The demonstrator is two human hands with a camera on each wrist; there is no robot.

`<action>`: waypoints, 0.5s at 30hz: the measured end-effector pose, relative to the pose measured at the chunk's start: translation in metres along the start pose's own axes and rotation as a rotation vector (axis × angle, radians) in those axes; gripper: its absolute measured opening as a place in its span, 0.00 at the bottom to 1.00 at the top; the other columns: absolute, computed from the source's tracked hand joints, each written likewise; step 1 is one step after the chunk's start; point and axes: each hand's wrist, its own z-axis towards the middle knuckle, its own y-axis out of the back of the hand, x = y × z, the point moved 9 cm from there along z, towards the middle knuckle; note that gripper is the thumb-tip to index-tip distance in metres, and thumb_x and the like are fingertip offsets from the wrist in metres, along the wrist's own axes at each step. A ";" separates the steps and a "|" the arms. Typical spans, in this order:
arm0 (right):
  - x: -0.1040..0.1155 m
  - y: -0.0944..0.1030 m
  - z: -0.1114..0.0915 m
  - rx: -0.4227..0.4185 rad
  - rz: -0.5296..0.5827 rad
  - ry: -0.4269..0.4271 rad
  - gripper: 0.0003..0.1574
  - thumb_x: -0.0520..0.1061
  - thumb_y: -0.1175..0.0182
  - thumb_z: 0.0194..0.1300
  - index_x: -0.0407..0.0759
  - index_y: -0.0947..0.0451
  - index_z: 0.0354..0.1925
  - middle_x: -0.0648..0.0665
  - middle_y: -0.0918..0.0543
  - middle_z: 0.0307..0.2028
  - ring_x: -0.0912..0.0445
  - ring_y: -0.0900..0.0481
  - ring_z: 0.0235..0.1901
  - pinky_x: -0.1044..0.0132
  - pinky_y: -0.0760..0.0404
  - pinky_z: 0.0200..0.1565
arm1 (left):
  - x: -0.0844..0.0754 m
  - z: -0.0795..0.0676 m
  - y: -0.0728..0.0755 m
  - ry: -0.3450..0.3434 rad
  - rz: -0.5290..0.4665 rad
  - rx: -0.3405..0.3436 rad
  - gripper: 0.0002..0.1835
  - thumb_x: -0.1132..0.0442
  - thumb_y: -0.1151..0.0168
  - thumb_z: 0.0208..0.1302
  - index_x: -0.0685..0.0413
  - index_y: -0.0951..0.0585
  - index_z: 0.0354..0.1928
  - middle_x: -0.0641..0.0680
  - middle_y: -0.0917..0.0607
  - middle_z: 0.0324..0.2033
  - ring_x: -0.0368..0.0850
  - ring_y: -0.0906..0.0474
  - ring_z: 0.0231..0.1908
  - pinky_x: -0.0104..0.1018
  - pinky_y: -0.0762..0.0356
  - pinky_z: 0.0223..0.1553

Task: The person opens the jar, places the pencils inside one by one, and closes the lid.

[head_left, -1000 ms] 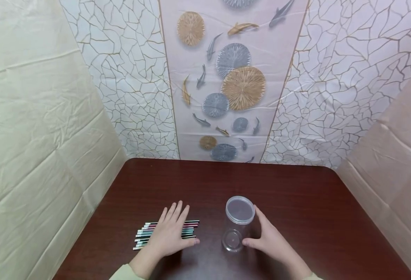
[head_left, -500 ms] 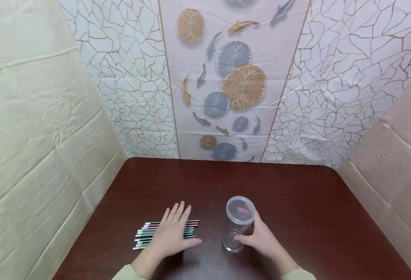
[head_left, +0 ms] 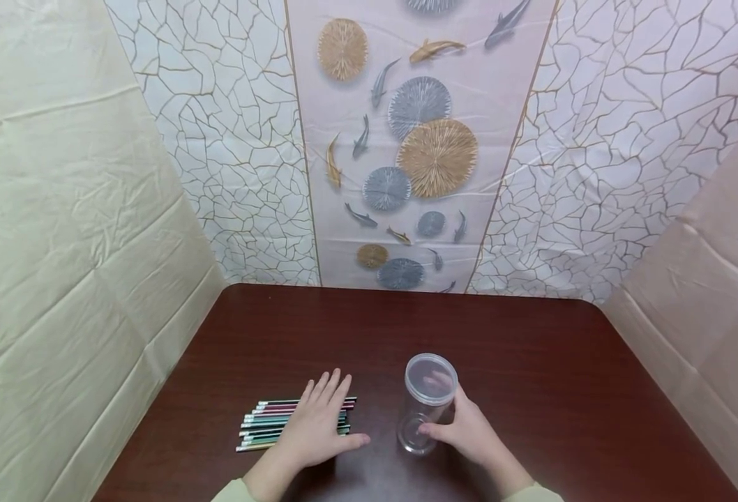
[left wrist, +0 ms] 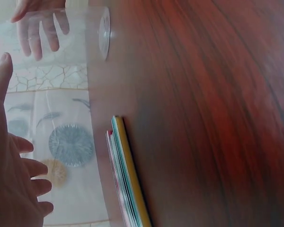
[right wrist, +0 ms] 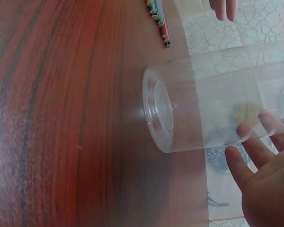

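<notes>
My left hand (head_left: 315,427), fingers straight and thumb spread, hovers over a row of pencils (head_left: 267,421) lying side by side on the table. In the left wrist view that hand (left wrist: 12,175) shows above and beside the pencils (left wrist: 127,179), with nothing in its grasp. A clear plastic jar (head_left: 416,411) stands upright to the right of the pencils. My right hand (head_left: 466,427) holds the jar from its right side, thumb in front and fingers behind. The right wrist view shows the fingers along the wall of the jar (right wrist: 180,104), its base down at the tabletop.
The dark red-brown table (head_left: 520,348) has rounded far corners. A patterned cloth (head_left: 394,230) with fish and round motifs hangs behind it. Pale cloth walls (head_left: 93,279) close in the left and right sides.
My right hand has closed round the jar, its fingers moving in behind it. My left hand has shifted slightly right and toward me over the pencils. The jar stays in place.
</notes>
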 end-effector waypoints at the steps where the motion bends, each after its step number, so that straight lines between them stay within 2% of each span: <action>1: 0.000 0.000 0.000 -0.001 -0.006 0.004 0.56 0.51 0.22 0.37 0.42 0.39 0.62 0.45 0.19 0.46 0.49 0.23 0.48 0.49 0.28 0.49 | -0.002 0.001 -0.001 -0.003 -0.028 -0.002 0.53 0.30 0.42 0.50 0.62 0.40 0.68 0.65 0.41 0.67 0.63 0.47 0.67 0.57 0.50 0.64; 4: 0.000 0.001 -0.002 -0.005 -0.015 0.016 0.56 0.51 0.22 0.37 0.43 0.38 0.62 0.47 0.19 0.45 0.51 0.23 0.47 0.50 0.27 0.49 | -0.011 0.005 -0.005 -0.001 -0.146 -0.005 0.53 0.31 0.41 0.50 0.63 0.41 0.68 0.64 0.40 0.67 0.62 0.46 0.67 0.54 0.48 0.64; 9: 0.000 0.002 -0.003 -0.006 0.001 0.021 0.55 0.51 0.22 0.37 0.46 0.38 0.62 0.50 0.19 0.41 0.55 0.23 0.44 0.51 0.28 0.49 | -0.033 0.013 -0.011 0.006 -0.398 0.001 0.52 0.34 0.38 0.51 0.57 0.44 0.70 0.61 0.37 0.66 0.59 0.41 0.65 0.56 0.40 0.60; 12: 0.000 0.002 -0.003 -0.008 0.008 0.031 0.56 0.51 0.22 0.38 0.45 0.39 0.63 0.49 0.19 0.43 0.53 0.23 0.47 0.49 0.29 0.50 | -0.046 0.020 -0.014 0.008 -0.535 -0.005 0.52 0.37 0.35 0.50 0.55 0.46 0.71 0.59 0.36 0.66 0.58 0.38 0.64 0.58 0.37 0.57; 15: 0.002 0.000 -0.002 -0.010 -0.001 0.050 0.57 0.52 0.22 0.38 0.44 0.40 0.64 0.45 0.20 0.49 0.49 0.24 0.50 0.48 0.28 0.51 | -0.053 0.028 -0.018 0.010 -0.616 -0.033 0.55 0.39 0.32 0.48 0.54 0.49 0.72 0.55 0.36 0.67 0.54 0.38 0.64 0.56 0.37 0.57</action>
